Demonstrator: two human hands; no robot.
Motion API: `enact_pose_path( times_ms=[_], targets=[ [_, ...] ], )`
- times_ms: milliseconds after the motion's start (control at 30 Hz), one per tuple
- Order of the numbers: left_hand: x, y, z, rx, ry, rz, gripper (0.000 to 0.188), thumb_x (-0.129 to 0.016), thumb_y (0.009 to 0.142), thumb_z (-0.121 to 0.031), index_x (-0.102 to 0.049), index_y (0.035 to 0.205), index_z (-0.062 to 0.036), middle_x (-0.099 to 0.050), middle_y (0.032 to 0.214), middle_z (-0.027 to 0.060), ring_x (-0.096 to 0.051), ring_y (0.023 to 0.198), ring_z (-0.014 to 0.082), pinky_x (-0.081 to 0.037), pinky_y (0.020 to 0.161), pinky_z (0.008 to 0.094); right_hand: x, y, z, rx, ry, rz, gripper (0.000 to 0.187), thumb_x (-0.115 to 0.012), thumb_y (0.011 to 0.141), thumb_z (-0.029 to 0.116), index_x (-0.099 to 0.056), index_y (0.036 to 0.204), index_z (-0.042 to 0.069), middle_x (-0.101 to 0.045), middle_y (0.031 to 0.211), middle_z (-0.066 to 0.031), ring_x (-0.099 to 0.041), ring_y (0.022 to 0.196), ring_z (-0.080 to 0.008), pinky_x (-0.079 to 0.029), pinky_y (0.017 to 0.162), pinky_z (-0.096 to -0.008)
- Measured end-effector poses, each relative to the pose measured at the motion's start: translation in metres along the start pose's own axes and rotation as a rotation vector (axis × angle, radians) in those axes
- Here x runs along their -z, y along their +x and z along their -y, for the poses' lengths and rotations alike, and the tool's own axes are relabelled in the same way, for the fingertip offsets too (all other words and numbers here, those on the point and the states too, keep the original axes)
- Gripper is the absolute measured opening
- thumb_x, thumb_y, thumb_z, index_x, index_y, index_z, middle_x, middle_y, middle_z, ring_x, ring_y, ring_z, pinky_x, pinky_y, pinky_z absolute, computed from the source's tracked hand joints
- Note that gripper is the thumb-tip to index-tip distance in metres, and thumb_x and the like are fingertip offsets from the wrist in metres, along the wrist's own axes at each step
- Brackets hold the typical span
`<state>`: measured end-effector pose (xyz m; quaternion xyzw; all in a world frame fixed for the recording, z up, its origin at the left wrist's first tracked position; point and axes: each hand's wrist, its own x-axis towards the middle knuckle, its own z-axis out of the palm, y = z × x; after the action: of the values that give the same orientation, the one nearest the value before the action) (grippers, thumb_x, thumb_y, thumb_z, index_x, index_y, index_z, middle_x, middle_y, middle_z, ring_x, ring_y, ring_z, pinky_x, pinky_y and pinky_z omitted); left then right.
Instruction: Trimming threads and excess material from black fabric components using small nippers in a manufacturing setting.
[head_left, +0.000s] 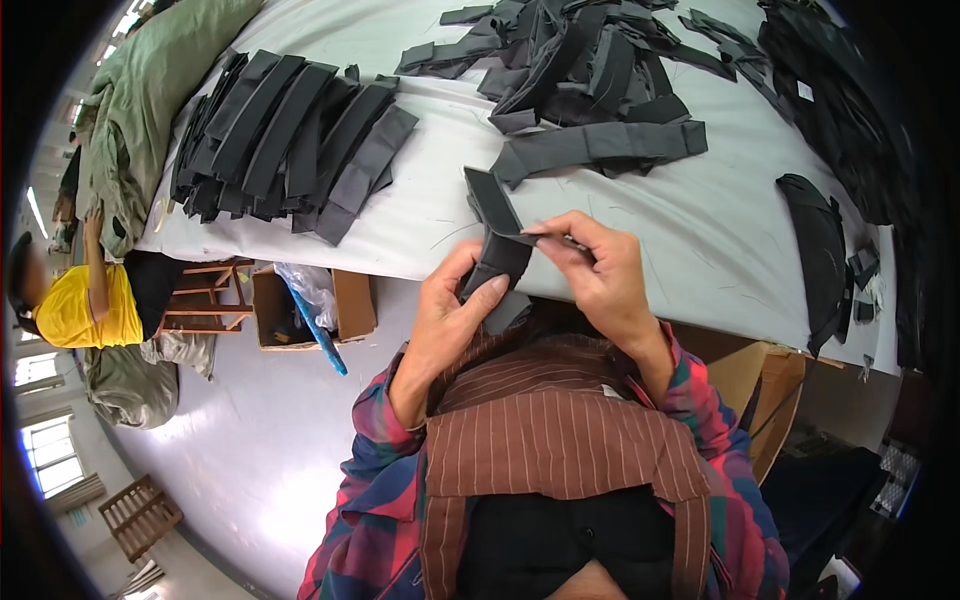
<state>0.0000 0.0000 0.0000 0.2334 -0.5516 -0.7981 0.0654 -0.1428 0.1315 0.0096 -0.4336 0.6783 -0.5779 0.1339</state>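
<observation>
One bent dark strip (507,260) is held across the near edge of the white table (440,215). My left hand (450,308) clamps its lower part between thumb and fingers, and my right hand (600,268) pinches its side edge with the fingertips. Overlapping strips (285,135) lie near the table's left edge; a loose pile (590,65) sprawls over its far side. Bare cover runs along the table's near side to either side of my hands, leaving them room.
</observation>
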Motion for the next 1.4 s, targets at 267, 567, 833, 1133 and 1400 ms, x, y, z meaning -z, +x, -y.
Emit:
enact_pose_path(
  times_ms=[267, 567, 833, 1133, 1400],
  targets=[
    [-0.003, -0.013, -0.051, -0.519, 0.572, 0.171, 0.025, -0.063, 0.084, -0.023, -0.061, 0.087, 0.0008, -0.038, 0.142, 0.0223, -0.031, 0.134, 0.0364, -0.017, 0.109, 0.0504, 0.017, 0.006, 0.034, -0.496, 1.077, 0.012, 0.006, -0.059, 0.09, 0.007, -0.056, 0.085, 0.006, -0.043, 0.065, 0.0077, -0.032, 0.053, -0.0018, -0.024, 0.047, -0.0196],
    [-0.009, -0.006, -0.021, -0.354, 0.375, -0.01, 0.018, -0.062, 0.088, -0.011, -0.062, 0.095, 0.0053, -0.056, 0.096, 0.0066, -0.051, 0.087, 0.0114, -0.042, 0.076, 0.0228, 0.009, 0.018, -0.009, -0.325, 0.413, -0.115, 0.02, -0.065, 0.088, 0.012, -0.059, 0.106, 0.005, -0.051, 0.077, 0.006, -0.044, 0.064, -0.0027, -0.035, 0.056, -0.0192],
    [0.0, 0.0, -0.012, -0.261, 0.187, -0.133, 0.016, -0.062, 0.09, -0.01, -0.061, 0.101, 0.0013, -0.058, 0.086, -0.0024, -0.05, 0.076, 0.0037, -0.042, 0.069, 0.0186, 0.018, 0.007, 0.018, 0.213, -0.434, 0.029, 0.025, -0.071, 0.077, 0.012, -0.065, 0.102, 0.01, -0.058, 0.075, -0.0023, -0.053, 0.066, -0.0153, -0.036, 0.06, -0.0282],
    [-0.003, -0.002, -0.011, -0.192, 0.034, -0.079, 0.017, -0.062, 0.091, -0.011, -0.059, 0.105, 0.0, -0.061, 0.087, -0.0019, -0.052, 0.076, 0.0024, -0.043, 0.067, 0.0179, 0.01, 0.0, 0.012, 0.232, -0.413, 0.054, 0.024, -0.072, 0.071, 0.008, -0.068, 0.095, 0.012, -0.059, 0.07, -0.0014, -0.053, 0.063, -0.0188, -0.034, 0.06, -0.0315],
    [-0.002, -0.001, -0.011, -0.214, 0.071, -0.056, 0.019, -0.06, 0.092, -0.012, -0.059, 0.106, 0.0006, -0.061, 0.088, -0.0016, -0.052, 0.076, 0.0025, -0.043, 0.067, 0.0178, 0.014, -0.001, 0.009, 0.173, -0.296, 0.022, 0.023, -0.074, 0.071, 0.013, -0.068, 0.093, 0.014, -0.056, 0.066, 0.0002, -0.052, 0.062, -0.0189, -0.034, 0.06, -0.0319]
  ],
)
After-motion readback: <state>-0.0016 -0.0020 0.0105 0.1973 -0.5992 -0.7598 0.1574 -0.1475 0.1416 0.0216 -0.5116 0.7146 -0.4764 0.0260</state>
